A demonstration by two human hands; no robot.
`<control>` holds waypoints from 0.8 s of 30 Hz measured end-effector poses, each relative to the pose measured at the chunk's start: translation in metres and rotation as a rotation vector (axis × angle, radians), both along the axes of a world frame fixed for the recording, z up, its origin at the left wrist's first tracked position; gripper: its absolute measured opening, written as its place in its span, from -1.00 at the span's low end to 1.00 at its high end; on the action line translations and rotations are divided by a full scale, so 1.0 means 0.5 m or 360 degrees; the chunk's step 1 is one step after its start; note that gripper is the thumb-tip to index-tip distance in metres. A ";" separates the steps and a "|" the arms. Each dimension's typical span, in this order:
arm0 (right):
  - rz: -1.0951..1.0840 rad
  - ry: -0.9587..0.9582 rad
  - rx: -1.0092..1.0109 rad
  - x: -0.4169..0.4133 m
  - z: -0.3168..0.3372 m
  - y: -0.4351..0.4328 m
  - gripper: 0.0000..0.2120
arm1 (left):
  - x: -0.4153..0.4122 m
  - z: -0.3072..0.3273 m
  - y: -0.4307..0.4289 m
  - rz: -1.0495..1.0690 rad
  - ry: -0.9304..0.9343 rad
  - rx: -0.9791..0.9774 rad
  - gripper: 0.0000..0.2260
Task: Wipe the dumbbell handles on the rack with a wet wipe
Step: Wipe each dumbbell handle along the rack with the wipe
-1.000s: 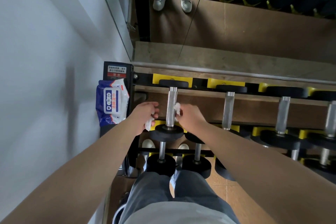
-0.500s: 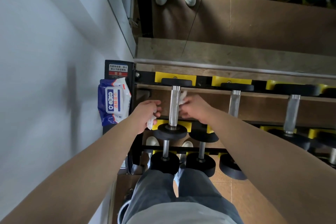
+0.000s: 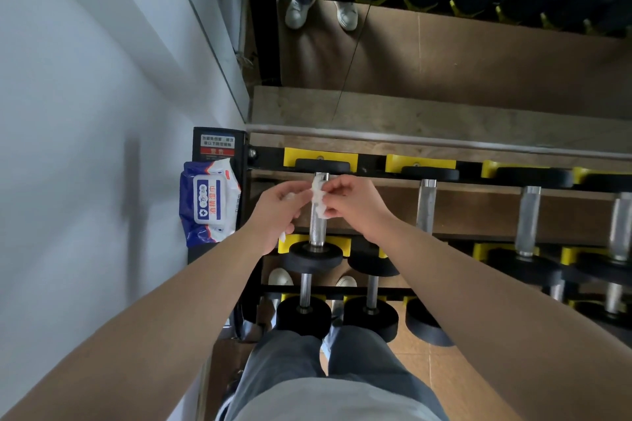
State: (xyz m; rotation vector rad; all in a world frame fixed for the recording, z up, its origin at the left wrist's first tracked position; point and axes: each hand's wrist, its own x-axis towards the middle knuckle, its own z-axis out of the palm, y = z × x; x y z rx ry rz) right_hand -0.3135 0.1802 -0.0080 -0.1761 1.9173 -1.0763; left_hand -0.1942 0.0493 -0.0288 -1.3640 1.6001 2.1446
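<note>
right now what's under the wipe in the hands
The wipe lies over the far part of the leftmost dumbbell handle, pinched by the left hand and right hand. The near part shows bare metal. The stretch beneath the wipe is covered.

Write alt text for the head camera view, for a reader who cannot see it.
Seen from above, a person's left hand and right hand hold a white wet wipe against the far end of the leftmost dumbbell handle on a black and yellow rack. A blue pack of wipes sits at the rack's left end, beside a white wall.
</note>
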 end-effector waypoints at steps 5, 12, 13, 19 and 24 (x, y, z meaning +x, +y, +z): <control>0.0059 0.0051 0.0042 0.005 0.008 -0.013 -0.78 | -0.009 0.016 0.004 -0.0123 0.0038 -0.0129 -0.84; -0.0090 -0.0003 0.0189 0.001 -0.019 0.015 -0.91 | -0.042 -0.015 0.001 0.0132 -0.0112 -0.0178 -0.86; -0.0108 -0.0029 0.0209 0.000 -0.023 0.022 -0.91 | -0.043 -0.019 0.004 0.0095 -0.0147 -0.0199 -0.86; -0.0166 -0.0184 0.0305 0.006 -0.041 0.046 -0.84 | 0.001 -0.021 0.019 -0.1006 -0.0536 -0.0620 -0.78; -0.0068 -0.0296 0.0349 0.013 -0.042 0.048 -0.84 | -0.009 -0.032 0.020 -0.0998 -0.0622 -0.0498 -0.86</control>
